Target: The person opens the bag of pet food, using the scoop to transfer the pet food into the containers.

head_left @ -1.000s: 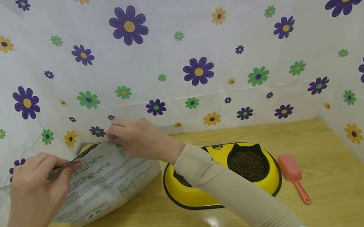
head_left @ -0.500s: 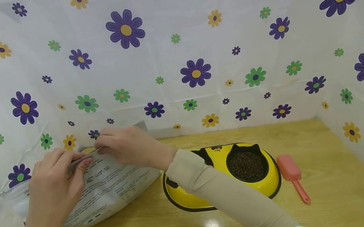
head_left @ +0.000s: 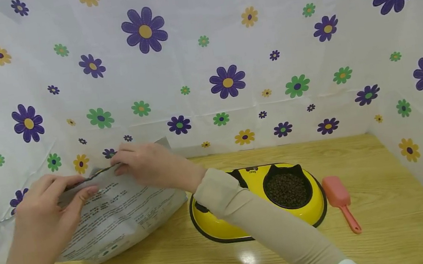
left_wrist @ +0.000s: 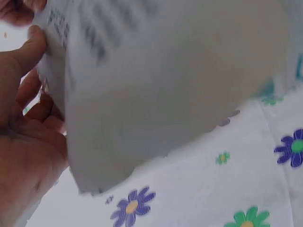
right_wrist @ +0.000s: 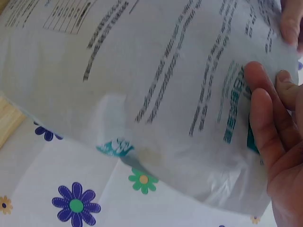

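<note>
A large white bag (head_left: 126, 214) printed with dark text leans at the left of the table, its upper edge raised. My left hand (head_left: 45, 212) pinches that edge at its left part, thumb on the near face. Further right along the same edge, my right hand (head_left: 155, 164) grips the bag, and a pale corner sticks up behind it. In the left wrist view the thumb (left_wrist: 34, 45) lies on the bag's edge. The right wrist view shows fingers (right_wrist: 265, 120) against the printed side. The bag's contents are hidden.
Right of the bag stands a yellow double pet bowl (head_left: 256, 184) with a black rim; brown kibble (head_left: 288, 189) lies in its right dish. My right forearm covers part of the left dish. A pink scoop (head_left: 336, 191) lies beside it. Flowered white cloth (head_left: 183, 42) surrounds the table.
The hands came closer together along the bag's upper edge, then my left hand moved back left. The edge, tilted over half a second ago, now shows its dark line again.
</note>
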### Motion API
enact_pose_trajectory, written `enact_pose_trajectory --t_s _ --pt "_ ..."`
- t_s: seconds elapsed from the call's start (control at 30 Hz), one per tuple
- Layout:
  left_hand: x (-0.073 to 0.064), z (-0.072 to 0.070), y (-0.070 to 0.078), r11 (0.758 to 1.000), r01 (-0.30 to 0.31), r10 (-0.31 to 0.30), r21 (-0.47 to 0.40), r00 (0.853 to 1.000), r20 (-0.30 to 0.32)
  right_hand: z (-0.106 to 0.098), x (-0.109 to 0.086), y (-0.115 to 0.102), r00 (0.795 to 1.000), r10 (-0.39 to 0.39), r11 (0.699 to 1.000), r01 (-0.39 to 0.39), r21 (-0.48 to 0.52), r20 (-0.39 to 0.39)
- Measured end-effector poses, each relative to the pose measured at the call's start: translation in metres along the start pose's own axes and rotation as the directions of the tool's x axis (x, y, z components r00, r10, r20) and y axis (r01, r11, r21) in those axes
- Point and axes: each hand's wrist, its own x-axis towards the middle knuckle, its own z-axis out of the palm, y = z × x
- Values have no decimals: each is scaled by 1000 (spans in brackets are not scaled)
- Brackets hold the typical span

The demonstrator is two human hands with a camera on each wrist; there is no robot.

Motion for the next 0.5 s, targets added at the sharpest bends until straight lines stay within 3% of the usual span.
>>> enact_pose_trajectory --t_s 0.17,0.4,0.5 --pt "-1 -2 -2 1000 -3 3 -9 1000 -11 -4 -2 5 1000 19 999 -19 49 4" --pt "1 3 -1 995 -89 89 54 996 -1 -3 -2 3 1000 15 1000 -15 24 -5" --pt "0 1 2 996 -69 69 61 998 0 -1 -1 0 1000 14 999 -14 39 -13"
